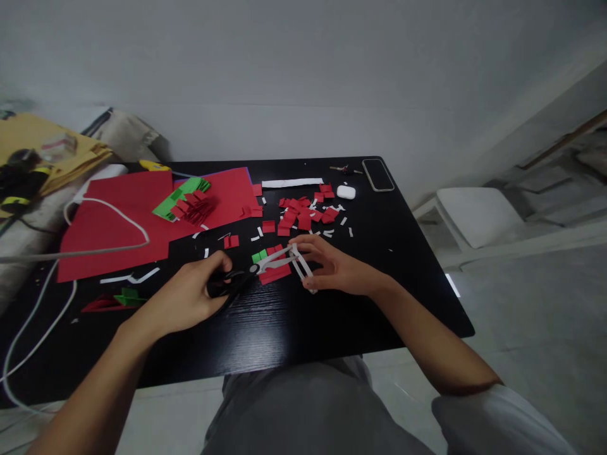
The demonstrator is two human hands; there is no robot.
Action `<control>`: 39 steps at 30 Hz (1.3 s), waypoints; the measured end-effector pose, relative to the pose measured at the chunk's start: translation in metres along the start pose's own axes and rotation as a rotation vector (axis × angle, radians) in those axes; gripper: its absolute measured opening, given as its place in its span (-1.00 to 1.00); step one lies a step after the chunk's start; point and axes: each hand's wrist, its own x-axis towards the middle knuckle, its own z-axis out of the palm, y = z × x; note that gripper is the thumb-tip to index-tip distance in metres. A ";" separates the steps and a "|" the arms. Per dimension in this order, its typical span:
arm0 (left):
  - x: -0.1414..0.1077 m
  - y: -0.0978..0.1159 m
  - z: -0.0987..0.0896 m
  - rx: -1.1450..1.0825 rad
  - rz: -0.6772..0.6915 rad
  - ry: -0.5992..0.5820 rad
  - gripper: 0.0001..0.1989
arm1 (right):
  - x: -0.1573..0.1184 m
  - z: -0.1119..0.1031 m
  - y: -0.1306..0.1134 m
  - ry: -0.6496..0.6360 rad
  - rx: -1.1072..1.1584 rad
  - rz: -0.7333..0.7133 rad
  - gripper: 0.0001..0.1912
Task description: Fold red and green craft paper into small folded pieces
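Observation:
My left hand is closed round the black handles of a pair of scissors. Their blades are spread and point right, with the tips near my other hand. A folded white strip is pinched between the fingers of my right hand, and the blades reach its upper end. Below the blades lies a red paper piece, with small green pieces beside it. A pile of folded red pieces sits just beyond my right hand, among white scraps.
Large red sheets cover the left of the black table, with a green and red folded paper on them. White cables cross the left side. An earbud case, keys and a phone lie at the back right.

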 end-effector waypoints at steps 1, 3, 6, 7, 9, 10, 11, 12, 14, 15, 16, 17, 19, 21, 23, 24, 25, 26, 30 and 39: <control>0.000 0.000 0.000 -0.015 -0.007 -0.011 -0.74 | 0.000 0.000 0.001 0.003 -0.016 -0.005 -0.28; -0.001 0.000 0.000 -0.038 -0.015 -0.032 -0.73 | 0.000 0.001 0.001 0.025 -0.065 -0.010 -0.26; 0.000 0.000 0.000 -0.040 0.002 -0.040 -0.72 | 0.001 0.004 0.001 0.054 -0.156 0.006 -0.20; 0.000 0.001 0.000 -0.033 0.010 -0.040 -0.73 | 0.002 0.005 0.000 0.056 -0.184 0.009 -0.19; 0.001 0.001 0.000 -0.011 0.022 -0.040 -0.74 | 0.002 0.007 -0.001 0.054 -0.226 0.007 -0.19; 0.001 0.001 -0.001 0.003 0.025 -0.040 -0.76 | 0.001 0.007 -0.002 0.053 -0.240 0.002 -0.20; 0.001 0.002 -0.001 0.014 0.029 -0.041 -0.77 | 0.001 0.007 -0.002 0.052 -0.249 -0.002 -0.21; 0.002 0.002 -0.001 0.021 0.033 -0.042 -0.77 | 0.001 0.008 -0.003 0.050 -0.256 -0.005 -0.21; 0.002 0.001 -0.001 0.019 0.040 -0.046 -0.77 | 0.000 0.007 -0.005 0.049 -0.267 -0.011 -0.22; 0.002 0.001 -0.002 0.016 0.044 -0.048 -0.77 | 0.000 0.007 -0.005 0.050 -0.273 -0.015 -0.22; 0.002 0.001 -0.002 0.015 0.046 -0.050 -0.77 | -0.001 0.006 -0.005 0.050 -0.277 -0.021 -0.22; 0.003 0.001 -0.002 0.017 0.049 -0.053 -0.78 | -0.001 0.005 -0.006 0.050 -0.279 -0.030 -0.22; 0.003 0.001 -0.002 0.023 0.056 -0.054 -0.81 | -0.001 0.004 -0.006 0.049 -0.272 -0.048 -0.22; 0.004 0.001 -0.002 0.020 0.067 -0.049 -0.83 | -0.001 0.004 -0.005 0.043 -0.263 -0.059 -0.21; 0.005 0.001 -0.001 0.013 0.074 -0.044 -0.83 | -0.002 0.003 -0.006 0.037 -0.261 -0.053 -0.21; 0.005 0.001 -0.001 0.009 0.076 -0.043 -0.84 | -0.002 0.003 -0.006 0.034 -0.261 -0.049 -0.21; 0.005 0.000 -0.001 0.007 0.079 -0.043 -0.85 | -0.002 0.003 -0.006 0.031 -0.260 -0.044 -0.21; 0.005 0.000 -0.001 0.008 0.082 -0.044 -0.85 | -0.002 0.003 -0.007 0.030 -0.257 -0.040 -0.21; 0.005 -0.001 -0.001 0.034 0.085 -0.049 -0.85 | -0.002 0.004 -0.007 0.023 -0.237 -0.031 -0.20; 0.003 0.000 -0.003 0.022 0.045 -0.076 -0.82 | -0.001 0.004 -0.004 0.035 -0.229 -0.039 -0.19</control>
